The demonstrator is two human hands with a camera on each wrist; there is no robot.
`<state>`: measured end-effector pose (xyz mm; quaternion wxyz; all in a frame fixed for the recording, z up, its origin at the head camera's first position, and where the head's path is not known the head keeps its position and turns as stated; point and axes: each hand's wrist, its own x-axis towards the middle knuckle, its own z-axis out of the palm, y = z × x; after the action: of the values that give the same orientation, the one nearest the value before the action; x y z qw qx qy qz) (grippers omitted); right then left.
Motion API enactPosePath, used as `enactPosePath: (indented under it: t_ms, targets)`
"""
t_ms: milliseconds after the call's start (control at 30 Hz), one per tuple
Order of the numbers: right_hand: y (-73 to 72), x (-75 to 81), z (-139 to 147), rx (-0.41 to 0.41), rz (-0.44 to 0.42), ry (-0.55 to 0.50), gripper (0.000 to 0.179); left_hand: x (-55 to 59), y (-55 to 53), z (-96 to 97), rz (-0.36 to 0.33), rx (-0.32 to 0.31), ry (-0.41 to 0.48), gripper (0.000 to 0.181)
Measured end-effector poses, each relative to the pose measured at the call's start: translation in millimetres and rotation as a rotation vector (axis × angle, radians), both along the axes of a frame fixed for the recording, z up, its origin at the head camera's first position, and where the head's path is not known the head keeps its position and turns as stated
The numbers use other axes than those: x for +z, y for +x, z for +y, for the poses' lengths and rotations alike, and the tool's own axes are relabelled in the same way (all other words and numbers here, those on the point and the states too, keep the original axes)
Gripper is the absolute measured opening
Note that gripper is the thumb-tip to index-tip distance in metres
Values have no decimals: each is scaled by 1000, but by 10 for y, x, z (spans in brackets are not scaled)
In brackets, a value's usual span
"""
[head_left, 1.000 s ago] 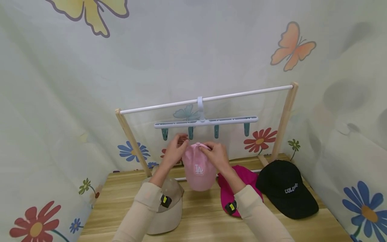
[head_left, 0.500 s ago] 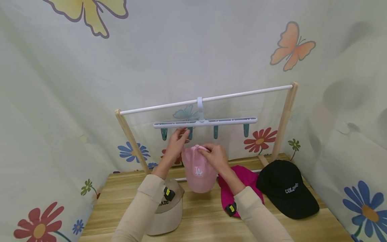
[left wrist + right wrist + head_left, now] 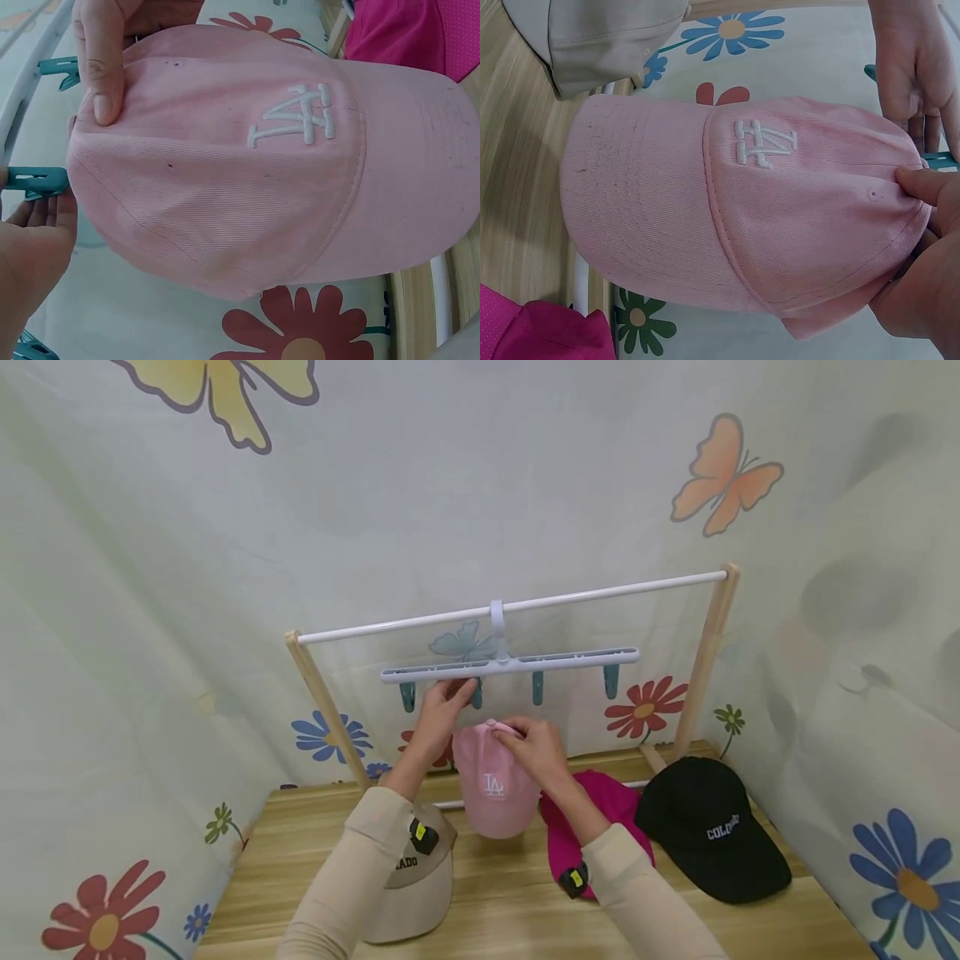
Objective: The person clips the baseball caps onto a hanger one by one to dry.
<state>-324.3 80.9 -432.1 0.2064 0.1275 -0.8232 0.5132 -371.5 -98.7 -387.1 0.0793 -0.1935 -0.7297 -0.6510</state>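
Observation:
A pink baseball cap (image 3: 495, 777) with a white LA logo hangs brim down from my right hand (image 3: 538, 750), which pinches its crown near the top button. To its upper left, my left hand (image 3: 441, 714) holds a teal clip (image 3: 477, 694) between thumb and fingers. This clip is the second from the left on a white hanger (image 3: 450, 671). In the left wrist view the held clip (image 3: 37, 180) comes right up to the cap's crown; I cannot tell whether they touch. Other teal clips (image 3: 537, 688) hang along the hanger.
The hanger hooks over the white bar (image 3: 600, 596) of a wooden-sided rack (image 3: 708, 660). On the wooden table (image 3: 495, 902) lie a beige cap (image 3: 416, 902) at left, a magenta cap (image 3: 607, 793) and a black cap (image 3: 708, 831) at right. A printed cloth backdrop surrounds the table.
My left hand has left the pink cap's side and risen to the second clip, taking hold of it and shifting it slightly right. The cap has dropped a little in my right hand.

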Motion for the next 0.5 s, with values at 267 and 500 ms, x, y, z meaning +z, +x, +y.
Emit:
enactPosePath:
  t_ms: [267, 500]
  targets:
    - [-11, -22, 1, -16, -10, 11, 18, 33, 25, 7, -32, -17, 27, 39]
    - [-14, -13, 9, -10, -31, -11, 17, 78, 7, 36, -87, -17, 88, 37]
